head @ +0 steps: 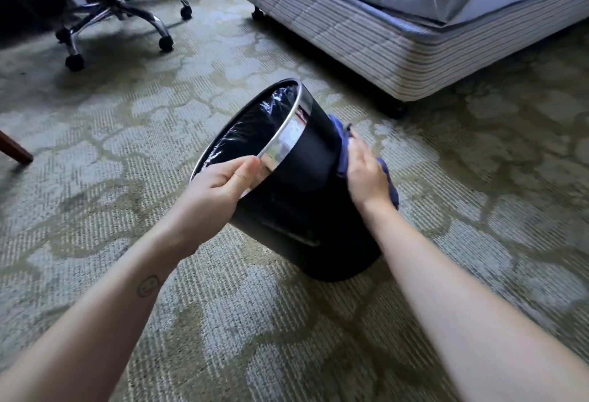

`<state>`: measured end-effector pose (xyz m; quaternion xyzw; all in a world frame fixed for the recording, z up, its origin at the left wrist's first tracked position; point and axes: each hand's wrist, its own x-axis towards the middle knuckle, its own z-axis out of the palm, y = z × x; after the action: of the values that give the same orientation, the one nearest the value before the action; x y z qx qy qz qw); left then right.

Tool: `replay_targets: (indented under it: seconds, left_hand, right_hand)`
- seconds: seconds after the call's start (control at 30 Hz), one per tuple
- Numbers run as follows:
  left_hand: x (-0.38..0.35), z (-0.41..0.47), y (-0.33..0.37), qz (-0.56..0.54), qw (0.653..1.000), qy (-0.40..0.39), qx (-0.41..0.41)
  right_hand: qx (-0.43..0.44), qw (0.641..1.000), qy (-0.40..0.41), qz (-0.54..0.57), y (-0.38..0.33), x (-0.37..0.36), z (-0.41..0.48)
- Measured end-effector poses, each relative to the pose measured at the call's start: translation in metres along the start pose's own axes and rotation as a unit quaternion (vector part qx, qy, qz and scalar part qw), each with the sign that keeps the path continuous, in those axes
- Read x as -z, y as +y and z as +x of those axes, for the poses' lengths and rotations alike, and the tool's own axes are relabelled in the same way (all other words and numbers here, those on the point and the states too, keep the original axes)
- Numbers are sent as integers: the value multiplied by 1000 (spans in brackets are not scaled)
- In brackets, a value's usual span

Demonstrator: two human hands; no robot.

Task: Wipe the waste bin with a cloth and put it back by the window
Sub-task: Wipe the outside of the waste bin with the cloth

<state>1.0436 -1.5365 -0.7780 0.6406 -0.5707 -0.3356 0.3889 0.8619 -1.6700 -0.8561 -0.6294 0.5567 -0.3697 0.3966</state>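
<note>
A black round waste bin point(306, 184) with a shiny metal rim band and a clear plastic liner stands tilted to the left on the carpet, its base on the floor. My left hand point(220, 184) grips the near part of the rim, thumb on the metal band. My right hand point(366, 175) lies with straight fingers on a blue cloth point(390, 184) and presses it against the bin's right side. Most of the cloth is hidden behind the hand and the bin.
Patterned green-grey carpet point(223, 322) covers the floor. A bed on castors point(398, 35) stands at the back right. An office chair's chrome wheeled base point(121, 19) is at the back left. A brown wooden furniture leg point(14, 149) shows at the left edge.
</note>
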Motion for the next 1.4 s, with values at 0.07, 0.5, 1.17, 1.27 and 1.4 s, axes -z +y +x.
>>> replay_targets:
  seconds: [0.07, 0.5, 1.17, 1.27, 1.4]
  left_hand:
    - [-3, -1, 3, 26, 1000, -6, -3]
    - [-52, 6, 51, 258, 964, 57, 4]
    - [42, -25, 10, 41, 996, -26, 69]
    - [35, -17, 9, 23, 998, -18, 59]
    - [16, -4, 22, -3, 999, -4, 47]
  right_hand:
    - [-52, 998, 1, 30, 36, 8, 0]
    - [15, 987, 60, 146, 33, 11, -87]
    - [121, 983, -91, -100, -39, -16, -47]
    - [145, 981, -39, -122, -48, -21, -68]
    - [218, 950, 35, -220, -52, -56, -130]
